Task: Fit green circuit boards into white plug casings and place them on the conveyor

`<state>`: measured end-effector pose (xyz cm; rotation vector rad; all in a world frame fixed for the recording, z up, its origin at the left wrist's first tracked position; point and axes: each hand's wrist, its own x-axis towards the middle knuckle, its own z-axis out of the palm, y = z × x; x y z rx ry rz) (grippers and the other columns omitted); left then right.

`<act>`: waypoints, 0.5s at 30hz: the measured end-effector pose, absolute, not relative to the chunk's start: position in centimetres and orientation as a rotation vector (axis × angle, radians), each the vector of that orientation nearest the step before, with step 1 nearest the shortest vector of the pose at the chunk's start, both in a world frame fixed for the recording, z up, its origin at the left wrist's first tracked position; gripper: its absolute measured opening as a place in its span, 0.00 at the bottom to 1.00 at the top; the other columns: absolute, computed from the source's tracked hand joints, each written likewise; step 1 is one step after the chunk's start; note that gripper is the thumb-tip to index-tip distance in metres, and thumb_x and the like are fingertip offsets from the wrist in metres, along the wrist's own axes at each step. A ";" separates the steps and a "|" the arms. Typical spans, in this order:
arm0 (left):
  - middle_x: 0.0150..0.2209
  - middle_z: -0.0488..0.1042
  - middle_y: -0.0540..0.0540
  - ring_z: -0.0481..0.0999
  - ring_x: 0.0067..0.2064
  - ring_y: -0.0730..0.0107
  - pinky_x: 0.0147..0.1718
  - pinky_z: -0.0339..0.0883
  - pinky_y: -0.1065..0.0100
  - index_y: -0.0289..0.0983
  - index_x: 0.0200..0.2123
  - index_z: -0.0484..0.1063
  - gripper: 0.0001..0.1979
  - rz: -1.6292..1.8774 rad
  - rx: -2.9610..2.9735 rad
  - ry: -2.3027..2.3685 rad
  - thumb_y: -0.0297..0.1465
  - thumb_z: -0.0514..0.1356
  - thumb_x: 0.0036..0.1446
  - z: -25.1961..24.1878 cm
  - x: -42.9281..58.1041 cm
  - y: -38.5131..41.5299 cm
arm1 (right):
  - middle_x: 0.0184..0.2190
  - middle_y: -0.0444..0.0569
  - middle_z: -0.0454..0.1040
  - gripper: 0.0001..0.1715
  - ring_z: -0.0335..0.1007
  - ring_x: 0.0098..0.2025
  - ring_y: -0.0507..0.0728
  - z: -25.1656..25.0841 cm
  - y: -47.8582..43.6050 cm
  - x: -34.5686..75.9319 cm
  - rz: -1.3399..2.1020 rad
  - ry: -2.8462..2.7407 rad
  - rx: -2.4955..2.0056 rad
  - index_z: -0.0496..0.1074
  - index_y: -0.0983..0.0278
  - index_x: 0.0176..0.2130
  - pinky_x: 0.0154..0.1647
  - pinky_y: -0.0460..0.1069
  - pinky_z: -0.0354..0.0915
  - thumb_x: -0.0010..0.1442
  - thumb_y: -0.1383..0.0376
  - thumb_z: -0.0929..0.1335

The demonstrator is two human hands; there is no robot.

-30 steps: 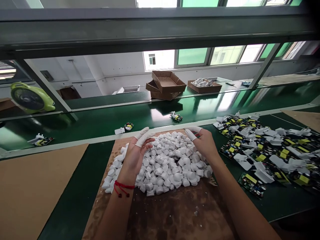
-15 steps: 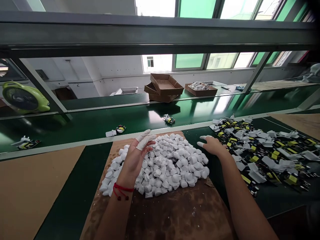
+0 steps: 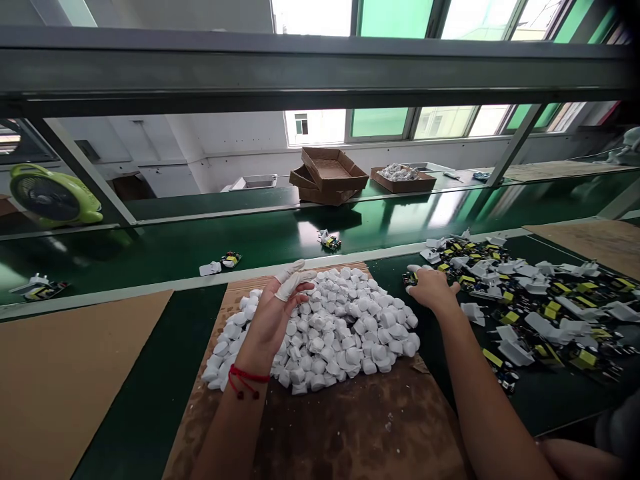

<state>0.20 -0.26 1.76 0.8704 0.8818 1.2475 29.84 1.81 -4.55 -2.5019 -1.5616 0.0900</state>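
Observation:
My left hand (image 3: 280, 303) hovers at the left of a heap of white caps (image 3: 345, 327), fingers stretched and holding nothing. White finger covers sit on some of its fingertips, and a red cord circles the wrist. Right of the heap, my right hand (image 3: 434, 291) has its covered fingertips closed on a small circuit board (image 3: 408, 279) with black and yellow parts. The board is partly hidden by the fingers. Beside that hand spreads a pile of circuit boards with white plastic housings (image 3: 540, 293). The caps rest on a brown board (image 3: 345, 433).
A green conveyor belt (image 3: 260, 233) crosses behind, carrying a few board assemblies (image 3: 330, 240). Brown trays (image 3: 333, 170) and a box of white parts (image 3: 403, 177) stand beyond it. A metal beam (image 3: 320, 70) spans above. A green fan (image 3: 55, 193) is at left, cardboard (image 3: 80, 360) nearer.
My right hand has closed on a circuit board beside the pile. Assemblies on the belt have shifted left. My left hand has barely moved.

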 end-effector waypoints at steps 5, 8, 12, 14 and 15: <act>0.32 0.78 0.46 0.75 0.37 0.66 0.34 0.65 0.68 0.38 0.46 0.75 0.19 1.246 0.887 0.877 0.31 0.66 0.48 1.7 0.3 -0.2 | 0.48 0.60 0.72 0.32 0.65 0.53 0.70 -5.4 1.9 29.7 0.123 -1.645 -2.550 0.68 0.60 0.54 0.46 0.66 0.58 0.51 0.76 0.61; 0.36 0.78 0.44 0.76 0.38 0.65 0.35 0.66 0.68 0.37 0.45 0.75 0.18 1.237 0.893 0.880 0.33 0.66 0.49 1.6 0.3 -0.2 | 0.48 0.60 0.72 0.33 0.66 0.51 0.68 -5.3 2.0 29.5 0.103 -1.661 -2.539 0.67 0.61 0.55 0.45 0.65 0.58 0.50 0.76 0.61; 0.37 0.78 0.43 0.76 0.40 0.64 0.36 0.67 0.68 0.37 0.45 0.75 0.18 1.212 0.919 0.873 0.34 0.65 0.50 1.4 0.2 -0.2 | 0.47 0.59 0.70 0.31 0.67 0.49 0.66 -5.1 2.0 28.7 0.053 -1.655 -2.497 0.69 0.63 0.53 0.49 0.66 0.54 0.50 0.75 0.62; 0.37 0.78 0.43 0.76 0.41 0.63 0.36 0.67 0.67 0.38 0.46 0.75 0.18 1.203 0.922 0.871 0.34 0.65 0.50 1.3 0.2 -0.2 | 0.46 0.59 0.70 0.28 0.68 0.47 0.65 -5.0 2.0 28.2 0.031 -1.654 -2.461 0.70 0.65 0.50 0.51 0.67 0.52 0.49 0.74 0.63; 0.37 0.78 0.43 0.76 0.41 0.63 0.36 0.66 0.67 0.38 0.46 0.75 0.18 1.201 0.922 0.868 0.34 0.65 0.50 1.3 0.2 -0.2 | 0.45 0.59 0.69 0.26 0.68 0.46 0.65 -4.9 1.9 28.0 0.018 -1.651 -2.440 0.71 0.65 0.49 0.51 0.66 0.51 0.49 0.73 0.63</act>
